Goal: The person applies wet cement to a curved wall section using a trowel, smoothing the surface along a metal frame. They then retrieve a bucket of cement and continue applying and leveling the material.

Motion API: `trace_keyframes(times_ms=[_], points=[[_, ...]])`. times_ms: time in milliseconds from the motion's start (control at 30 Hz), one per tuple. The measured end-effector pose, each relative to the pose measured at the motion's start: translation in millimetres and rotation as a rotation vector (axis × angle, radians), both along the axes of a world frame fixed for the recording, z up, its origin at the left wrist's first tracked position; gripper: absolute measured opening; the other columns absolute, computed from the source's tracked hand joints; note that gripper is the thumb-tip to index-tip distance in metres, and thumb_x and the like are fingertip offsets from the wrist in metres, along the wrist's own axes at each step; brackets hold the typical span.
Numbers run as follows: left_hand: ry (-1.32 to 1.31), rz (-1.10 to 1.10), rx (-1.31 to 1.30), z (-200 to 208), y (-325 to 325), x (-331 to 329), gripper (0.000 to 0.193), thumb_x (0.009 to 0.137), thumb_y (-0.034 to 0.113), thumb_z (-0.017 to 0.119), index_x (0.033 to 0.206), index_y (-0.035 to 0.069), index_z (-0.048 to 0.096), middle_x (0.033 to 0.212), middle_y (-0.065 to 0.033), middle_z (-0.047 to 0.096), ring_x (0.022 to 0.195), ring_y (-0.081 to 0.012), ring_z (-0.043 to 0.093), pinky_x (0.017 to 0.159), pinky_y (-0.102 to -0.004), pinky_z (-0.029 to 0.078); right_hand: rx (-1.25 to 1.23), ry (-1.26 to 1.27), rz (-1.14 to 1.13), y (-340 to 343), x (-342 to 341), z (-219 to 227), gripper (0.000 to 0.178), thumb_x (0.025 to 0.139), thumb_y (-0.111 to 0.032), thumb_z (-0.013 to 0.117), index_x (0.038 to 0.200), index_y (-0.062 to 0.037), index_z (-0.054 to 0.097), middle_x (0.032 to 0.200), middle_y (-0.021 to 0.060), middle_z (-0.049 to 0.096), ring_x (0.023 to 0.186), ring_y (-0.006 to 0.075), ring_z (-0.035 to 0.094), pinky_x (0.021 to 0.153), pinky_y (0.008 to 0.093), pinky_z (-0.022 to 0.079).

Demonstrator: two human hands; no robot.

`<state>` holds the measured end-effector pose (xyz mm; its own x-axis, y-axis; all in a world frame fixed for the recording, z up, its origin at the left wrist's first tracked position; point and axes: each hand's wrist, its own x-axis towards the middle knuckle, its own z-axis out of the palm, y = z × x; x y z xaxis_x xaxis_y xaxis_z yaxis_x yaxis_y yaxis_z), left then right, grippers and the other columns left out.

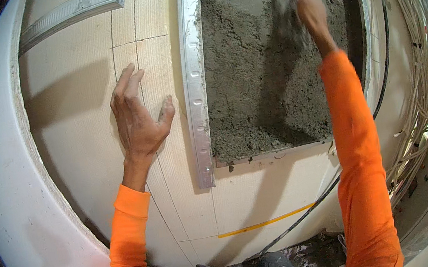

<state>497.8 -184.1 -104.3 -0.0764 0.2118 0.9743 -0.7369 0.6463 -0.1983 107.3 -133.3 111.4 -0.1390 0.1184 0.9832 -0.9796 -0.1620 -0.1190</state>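
While the left hand (pixel 141 117) is spreading its fingers at ten o'clock, the right hand (pixel 312 12), clenching a blurred tool (pixel 288 7), is presumably needing level strokes across rough mortar (pixel 238 71) at one o'clock.

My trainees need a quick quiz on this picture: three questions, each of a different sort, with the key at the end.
1. Which hand is at the rough grey patch?
2. True or false: the yellow strip lies lower in the picture than the rough grey patch.
3. The left hand holds: A) a bucket; B) a cable; C) nothing.

Key: 1, the right hand; 2, true; 3, C.
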Motion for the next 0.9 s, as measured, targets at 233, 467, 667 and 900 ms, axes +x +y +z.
trace_keyframes(times_ms=[233, 467, 667, 900], points=[[0.03, -0.003, 0.009, 1, 1, 0, 0.074, 0.083, 0.017, 0.075, 0.145, 0.008, 0.034, 0.149, -0.0197, 0.039, 0.14, -0.0368, 0.038, 0.119, -0.0492, 0.03, 0.312, 0.015, 0.379, -13, 121, 67, 0.058, 0.104, -0.038, 0.038, 0.09, 0.0091, 0.067, 0.082, 0.027, 0.07, 0.08, 0.0382, 0.071, 0.071, 0.0494, 0.054], [0.006, -0.026, -0.024, 1, -4, 15, 0.073, 0.083, 0.015, 0.074, 0.144, 0.006, 0.035, 0.148, -0.021, 0.04, 0.14, -0.0381, 0.039, 0.119, -0.049, 0.03, 0.295, -0.302, 0.131, -9, 103, -50, 0.071, 0.103, -0.06, 0.032, 0.128, 0.0017, 0.055, 0.111, 0.0353, 0.067, 0.109, 0.0524, 0.064, 0.095, 0.0586, 0.05], [0.017, 0.006, 0.016, -1, 1, 5, 0.073, 0.083, 0.019, 0.075, 0.144, 0.006, 0.035, 0.149, -0.0214, 0.04, 0.14, -0.0388, 0.039, 0.119, -0.0498, 0.03, 0.065, -0.33, 0.266, -7, 46, 97, 0.069, 0.102, -0.05, 0.033, 0.131, 0.005, 0.061, 0.127, 0.0322, 0.064, 0.124, 0.0476, 0.059, 0.106, 0.0546, 0.043], [0.043, 0.024, 0.027, -3, 0, -3, 0.075, 0.084, 0.019, 0.074, 0.146, 0.008, 0.034, 0.151, -0.0197, 0.04, 0.141, -0.0379, 0.039, 0.118, -0.0497, 0.031, 0.174, -0.064, 0.383, -25, 116, 132, 0.06, 0.105, -0.044, 0.033, 0.098, 0.005, 0.067, 0.095, 0.0297, 0.071, 0.094, 0.0412, 0.07, 0.086, 0.0526, 0.051]])
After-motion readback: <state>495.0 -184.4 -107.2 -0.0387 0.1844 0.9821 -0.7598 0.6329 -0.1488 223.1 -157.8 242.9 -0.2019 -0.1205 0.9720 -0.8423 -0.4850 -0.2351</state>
